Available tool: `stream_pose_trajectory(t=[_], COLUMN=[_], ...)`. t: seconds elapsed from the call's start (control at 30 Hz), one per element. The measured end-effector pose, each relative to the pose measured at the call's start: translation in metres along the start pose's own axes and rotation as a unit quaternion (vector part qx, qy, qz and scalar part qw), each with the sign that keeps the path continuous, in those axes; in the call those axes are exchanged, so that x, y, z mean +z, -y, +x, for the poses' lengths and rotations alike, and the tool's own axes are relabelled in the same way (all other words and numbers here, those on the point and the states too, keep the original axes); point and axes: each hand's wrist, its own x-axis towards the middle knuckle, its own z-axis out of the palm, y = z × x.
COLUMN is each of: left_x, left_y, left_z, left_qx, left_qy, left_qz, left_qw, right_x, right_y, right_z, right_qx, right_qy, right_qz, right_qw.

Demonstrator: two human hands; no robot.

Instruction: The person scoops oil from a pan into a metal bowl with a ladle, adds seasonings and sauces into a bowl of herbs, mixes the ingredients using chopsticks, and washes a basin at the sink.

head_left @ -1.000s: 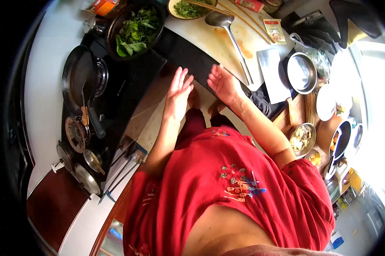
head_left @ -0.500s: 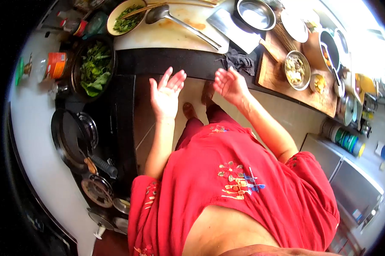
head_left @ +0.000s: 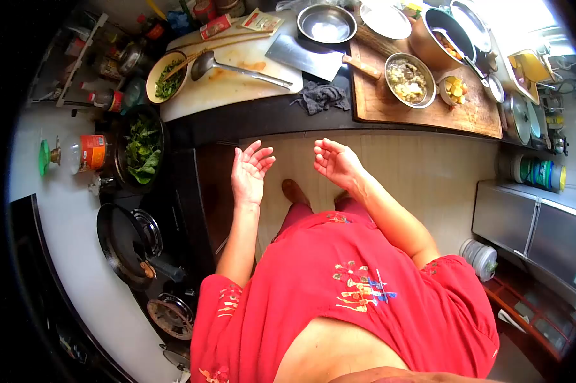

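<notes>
My left hand [head_left: 251, 172] is raised over the floor with its palm up and fingers loosely apart, holding nothing. Facing it, my right hand [head_left: 338, 163] also has nothing in it; its fingers are slightly curled but not closed. Both stay short of the counter edge. Beyond them on the counter lie a dark crumpled cloth [head_left: 322, 97], a cleaver [head_left: 308, 57] and a metal ladle [head_left: 240, 71] resting on a white cutting board [head_left: 187, 105]. Off to the left of my left hand is a dark bowl of leafy greens [head_left: 144, 148].
A wooden board [head_left: 380, 108] holds a metal bowl of chopped food [head_left: 408, 82] and a small cup of yellow pieces [head_left: 454, 90]. Behind stands a pot [head_left: 426, 39]. A frying pan [head_left: 119, 246] sits on the stove at left; a fridge [head_left: 524, 220] stands at right.
The view has turned and shifted, so the counter shows more to the right and the left shelf appears. Both hands sit lower in view, their fingers somewhat more curled. Nothing has been picked up.
</notes>
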Motion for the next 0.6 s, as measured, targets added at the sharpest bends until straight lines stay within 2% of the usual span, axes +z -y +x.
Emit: stream_pose_trajectory(t=[0.13, 0.23, 0.33, 0.47, 0.6], left_x=[0.044, 0.08, 0.123, 0.196, 0.282], left_y=[0.021, 0.061, 0.11, 0.19, 0.269], left_z=[0.0, -0.001, -0.003, 0.005, 0.008], left_qx=[0.006, -0.019, -0.052, -0.096, -0.178], left_qy=[0.013, 0.02, 0.039, 0.113, 0.209], left_qz=[0.025, 0.039, 0.04, 0.028, 0.087], left_qw=[1.0, 0.999, 0.997, 0.988, 0.958], right_x=[-0.034, -0.074, -0.135, -0.248, -0.329], right_y=[0.021, 0.05, 0.091, 0.141, 0.163], right_z=[-0.029, -0.068, -0.118, -0.191, -0.27], right_qx=[-0.011, -0.034, -0.1, -0.186, -0.286], right_qy=[0.016, 0.027, 0.014, 0.008, -0.069], right_qz=[0.025, 0.048, 0.071, 0.157, 0.241], right_qw=[0.999, 0.998, 0.992, 0.97, 0.925])
